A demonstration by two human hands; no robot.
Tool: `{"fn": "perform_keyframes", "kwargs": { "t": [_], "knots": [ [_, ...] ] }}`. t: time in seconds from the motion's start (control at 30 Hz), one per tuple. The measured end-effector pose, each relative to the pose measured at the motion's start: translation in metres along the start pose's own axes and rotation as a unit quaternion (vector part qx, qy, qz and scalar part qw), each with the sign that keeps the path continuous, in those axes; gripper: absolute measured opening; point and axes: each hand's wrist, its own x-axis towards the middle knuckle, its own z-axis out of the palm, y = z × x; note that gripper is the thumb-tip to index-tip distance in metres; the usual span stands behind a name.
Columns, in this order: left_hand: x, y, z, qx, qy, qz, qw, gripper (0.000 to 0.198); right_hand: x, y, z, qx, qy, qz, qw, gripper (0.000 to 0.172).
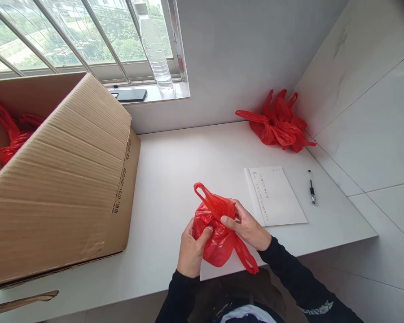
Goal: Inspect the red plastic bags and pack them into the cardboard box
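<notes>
Between my two hands is a red plastic bag [218, 237], knotted near its top, with one handle loop sticking up and another hanging down to the right. My left hand [193, 249] grips its left side, the thumb pressed on the front. On the right side, my right hand [251, 226] holds the bag by the knot, thumb in front and fingers partly hidden behind. What the bag contains cannot be made out. It is held over the front edge of the white table [178, 179].
A large cardboard box [63, 193] with red bags [15, 139] inside stands at left. Tied red bags [279, 123] lie in the back right corner. A paper booklet [278, 195] and a pen [311, 187] lie at right. The windowsill bears a bottle [156, 54] and a phone [131, 95].
</notes>
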Motion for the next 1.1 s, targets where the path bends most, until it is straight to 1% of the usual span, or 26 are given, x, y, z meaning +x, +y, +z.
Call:
{"fn": "perform_keyframes", "kwargs": {
  "t": [0.07,0.2,0.3,0.37,0.47,0.53,0.63,0.73,0.8,0.9,1.03,1.1],
  "knots": [
    [-0.001,0.003,0.002,-0.007,0.014,-0.001,1.0,0.043,-0.001,-0.001,0.001,-0.024,-0.009,0.005,1.0,0.049],
    [-0.003,0.004,0.003,-0.021,0.025,-0.004,0.999,0.045,0.001,0.001,0.001,-0.018,0.013,-0.004,1.0,0.035],
    [-0.001,0.001,0.0,-0.047,0.019,-0.028,0.998,0.04,0.003,0.004,0.001,0.005,0.018,-0.009,1.0,0.026],
    [0.0,-0.001,-0.002,-0.061,0.026,-0.04,0.997,0.036,0.002,0.003,0.001,0.011,0.019,-0.013,1.0,0.023],
    [0.0,-0.001,-0.002,-0.07,0.037,-0.05,0.996,0.034,0.001,0.001,0.002,0.009,0.01,-0.008,1.0,0.025],
    [-0.002,0.001,-0.002,-0.083,0.027,-0.049,0.995,0.035,0.001,0.0,0.003,0.004,0.004,0.001,1.0,0.029],
    [-0.005,0.004,0.0,-0.1,-0.009,-0.045,0.994,0.039,0.001,-0.003,0.005,0.02,0.004,0.015,1.0,0.034],
    [-0.01,0.009,0.003,-0.084,-0.037,-0.046,0.995,0.045,0.001,-0.005,0.005,0.039,0.001,0.009,0.999,0.033],
    [-0.012,0.011,0.006,-0.074,-0.042,-0.038,0.996,0.047,0.001,-0.006,0.005,0.032,-0.012,-0.001,0.999,0.032],
    [-0.011,0.013,0.009,-0.083,-0.014,-0.026,0.996,0.04,-0.002,-0.008,0.005,0.014,-0.04,-0.004,0.999,0.035],
    [-0.008,0.012,0.006,-0.124,0.056,-0.008,0.991,0.034,-0.006,-0.008,0.008,0.006,-0.085,0.002,0.996,0.05],
    [-0.007,0.012,0.002,-0.141,0.064,-0.005,0.988,0.034,-0.007,-0.007,0.01,-0.002,-0.079,-0.004,0.997,0.045]
  ]
}}
